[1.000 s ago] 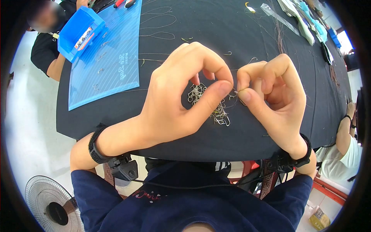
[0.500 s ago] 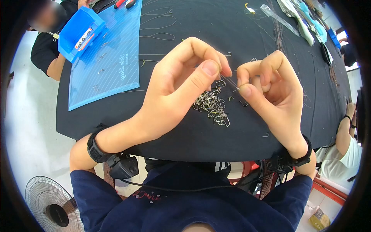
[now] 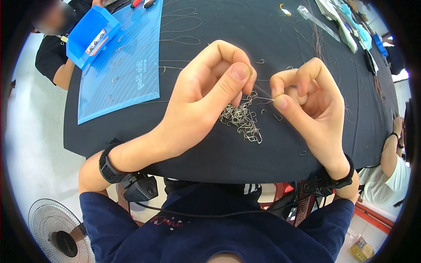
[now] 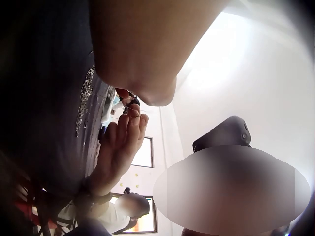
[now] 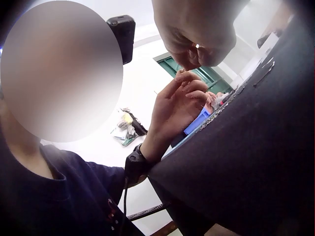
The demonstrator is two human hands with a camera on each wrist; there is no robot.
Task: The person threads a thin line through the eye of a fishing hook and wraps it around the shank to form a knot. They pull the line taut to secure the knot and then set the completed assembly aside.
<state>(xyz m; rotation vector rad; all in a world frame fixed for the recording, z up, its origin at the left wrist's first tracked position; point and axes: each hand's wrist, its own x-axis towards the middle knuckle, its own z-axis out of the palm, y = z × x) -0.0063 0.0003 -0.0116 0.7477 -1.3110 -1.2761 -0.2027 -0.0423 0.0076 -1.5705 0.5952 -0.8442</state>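
Observation:
In the head view my left hand (image 3: pixel 206 96) pinches thin fishing line between thumb and index finger, over the table. To its right, my right hand (image 3: pixel 315 101) pinches the other end of the fishing line (image 3: pixel 264 97) between thumb and forefinger, its other fingers curled in. Several fine strands span the short gap between the hands. Any hook inside the right fingertips is hidden. Under and beside the left fingers lies a heap of metal fish hooks (image 3: pixel 242 122). The right wrist view shows the left hand (image 5: pixel 179 101) beyond the right hand (image 5: pixel 199 34), fingertips close together.
Loose hooks (image 3: pixel 277 117) lie right of the heap on the black-covered table (image 3: pixel 206 164). At left, a blue plastic sheet (image 3: pixel 131 87) carries hooks with lines, beside a blue bin (image 3: pixel 90 39). Line bundles (image 3: pixel 317 37) and bags (image 3: pixel 337 24) lie at the back right. Other people sit around.
My left hand has moved up and left, away from the right fingertips, drawing line between them and uncovering more of the hook heap. The right hand has stayed nearly in place.

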